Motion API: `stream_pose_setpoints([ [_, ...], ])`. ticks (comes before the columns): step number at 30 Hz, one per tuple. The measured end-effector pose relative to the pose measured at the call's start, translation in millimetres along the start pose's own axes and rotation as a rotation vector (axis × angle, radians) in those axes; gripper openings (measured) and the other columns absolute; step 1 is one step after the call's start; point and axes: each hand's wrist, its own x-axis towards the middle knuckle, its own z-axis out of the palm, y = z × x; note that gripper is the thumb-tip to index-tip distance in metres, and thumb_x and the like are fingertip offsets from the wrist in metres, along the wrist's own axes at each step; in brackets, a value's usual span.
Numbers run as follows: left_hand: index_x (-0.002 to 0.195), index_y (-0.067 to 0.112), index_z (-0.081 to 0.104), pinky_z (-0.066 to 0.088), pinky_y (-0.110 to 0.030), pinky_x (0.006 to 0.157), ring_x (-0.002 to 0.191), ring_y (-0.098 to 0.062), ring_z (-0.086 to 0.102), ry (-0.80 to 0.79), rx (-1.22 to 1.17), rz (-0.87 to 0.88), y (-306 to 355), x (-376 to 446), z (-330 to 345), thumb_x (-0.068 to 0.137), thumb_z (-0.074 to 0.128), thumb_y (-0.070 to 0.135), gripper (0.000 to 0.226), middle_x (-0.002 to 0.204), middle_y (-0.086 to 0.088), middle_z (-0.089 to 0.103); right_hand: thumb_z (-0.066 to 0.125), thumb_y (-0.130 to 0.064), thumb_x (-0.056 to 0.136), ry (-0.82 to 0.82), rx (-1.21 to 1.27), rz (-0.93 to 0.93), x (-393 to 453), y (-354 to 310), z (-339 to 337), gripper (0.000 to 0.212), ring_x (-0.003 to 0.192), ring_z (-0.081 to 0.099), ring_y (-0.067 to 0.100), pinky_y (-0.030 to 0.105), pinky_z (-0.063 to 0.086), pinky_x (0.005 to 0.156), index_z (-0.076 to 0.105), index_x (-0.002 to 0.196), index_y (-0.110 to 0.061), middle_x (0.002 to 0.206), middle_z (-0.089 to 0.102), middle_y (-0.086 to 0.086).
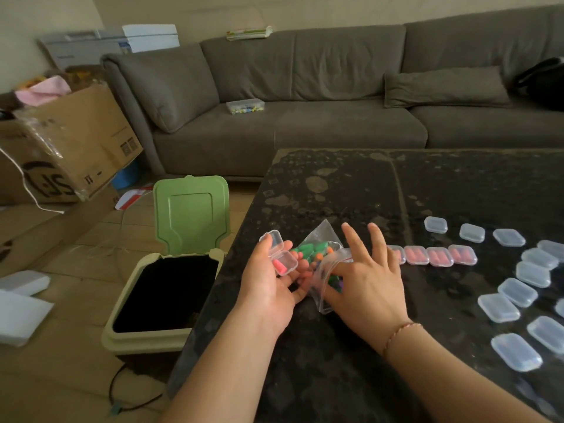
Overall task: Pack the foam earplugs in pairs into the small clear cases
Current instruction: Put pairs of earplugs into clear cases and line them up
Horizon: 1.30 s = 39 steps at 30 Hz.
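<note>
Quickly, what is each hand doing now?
Left hand: holds an open clear case.
Right hand: thumb and finger in the earplug bag; grip unclear.
</note>
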Motion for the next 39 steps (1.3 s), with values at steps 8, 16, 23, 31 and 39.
stream_pose_setpoints([
  [8, 0.114, 0.012, 0.066, 0.054, -0.049, 0.091, 0.082, -0.023, 0.065, 0.001, 0.017, 0.007, -0.5, 4.4, -0.4, 0.099, 0.049, 0.049, 0.043, 0.101, -0.014, 0.068, 0.064, -0.047, 0.085, 0.064, 0.129, 0.021, 3.6, -0.7, 8.6, 0.030, 0.147, 0.002, 0.024, 0.044, 0.017, 0.116, 0.071, 0.110, -0.032, 0.157, 0.022, -0.012],
  [16, 0.114, 0.012, 0.067, 0.055, -0.041, 0.079, 0.089, -0.025, 0.066, -0.006, 0.049, 0.036, 3.0, -0.1, -0.8, 0.099, 0.051, 0.048, 0.042, 0.105, -0.015, 0.068, 0.079, -0.037, 0.072, 0.270, 0.181, 0.023, -4.3, 12.4, -7.9, 0.006, 0.139, 0.028, 0.028, 0.051, 0.031, 0.106, 0.075, 0.075, -0.040, 0.139, 0.052, -0.009],
  [23, 0.111, 0.012, 0.069, 0.053, -0.033, 0.080, 0.083, -0.019, 0.062, -0.158, 0.075, 0.117, -2.9, -20.6, 10.2, 0.100, 0.049, 0.046, 0.041, 0.098, -0.009, 0.067, 0.080, -0.027, 0.074, 0.413, 0.554, -0.103, -27.5, 19.8, -50.4, 0.020, 0.080, 0.062, 0.001, 0.016, 0.048, 0.067, 0.065, 0.086, -0.035, 0.082, 0.066, -0.020],
  [31, 0.111, 0.011, 0.071, 0.052, -0.040, 0.098, 0.102, -0.024, 0.071, -0.344, 0.058, 0.124, -14.2, -38.0, 18.8, 0.100, 0.044, 0.049, 0.048, 0.099, -0.010, 0.075, 0.073, -0.043, 0.073, 0.527, 0.623, -0.162, -25.0, 3.2, -37.3, 0.014, 0.087, 0.057, 0.005, 0.024, 0.049, 0.069, 0.071, 0.084, -0.034, 0.083, 0.064, -0.024],
  [39, 0.113, 0.008, 0.068, 0.051, -0.040, 0.100, 0.092, -0.021, 0.072, -0.409, 0.076, 0.102, -14.8, -34.7, 15.2, 0.096, 0.044, 0.050, 0.052, 0.099, -0.013, 0.074, 0.079, -0.038, 0.070, 0.443, 0.615, -0.153, -20.3, 8.8, -33.1, 0.015, 0.088, 0.057, 0.006, 0.021, 0.045, 0.069, 0.073, 0.083, -0.033, 0.086, 0.065, -0.020],
])
